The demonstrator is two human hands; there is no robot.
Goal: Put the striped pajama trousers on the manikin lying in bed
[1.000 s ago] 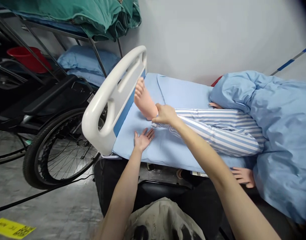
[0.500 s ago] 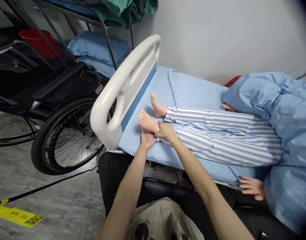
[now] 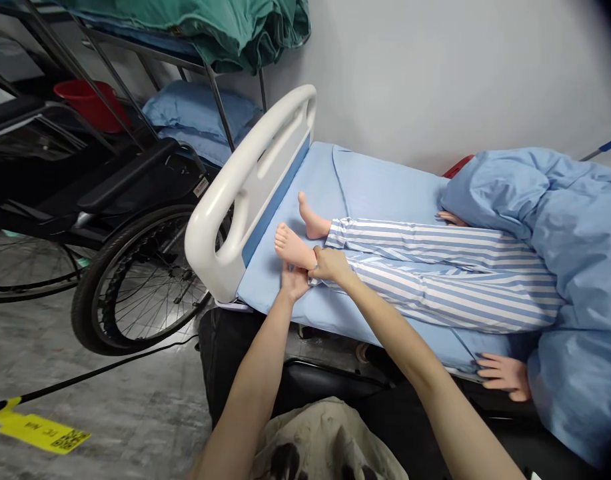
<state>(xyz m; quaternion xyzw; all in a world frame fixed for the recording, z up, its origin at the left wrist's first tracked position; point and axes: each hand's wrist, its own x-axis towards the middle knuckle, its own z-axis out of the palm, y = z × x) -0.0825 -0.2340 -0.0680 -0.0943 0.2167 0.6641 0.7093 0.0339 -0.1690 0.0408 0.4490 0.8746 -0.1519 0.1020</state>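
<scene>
A manikin in blue-and-white striped trousers (image 3: 435,300) lies on the bed with both feet bare. My right hand (image 3: 332,265) is closed round the ankle of its nearer leg, at the trouser cuff. Beneath the heel of that same foot (image 3: 292,247), my left hand (image 3: 295,283) cups it palm up; some of its fingers are hidden behind the foot. The other foot (image 3: 312,219) rests on the light blue sheet (image 3: 375,177), toes up and untouched. The manikin's near hand (image 3: 505,377) sticks out past the mattress edge.
A white footboard (image 3: 220,207) rises just left of the feet. A blue quilt (image 3: 580,247) covers the manikin's upper part. To the left stands a wheelchair (image 3: 135,280), with a red bucket (image 3: 92,107) and a rack holding blue pillows (image 3: 200,107) behind it.
The camera view has tilted slightly, so the wheelchair and footboard appear a bit lower. Both hands keep the same hold on the manikin's foot and ankle.
</scene>
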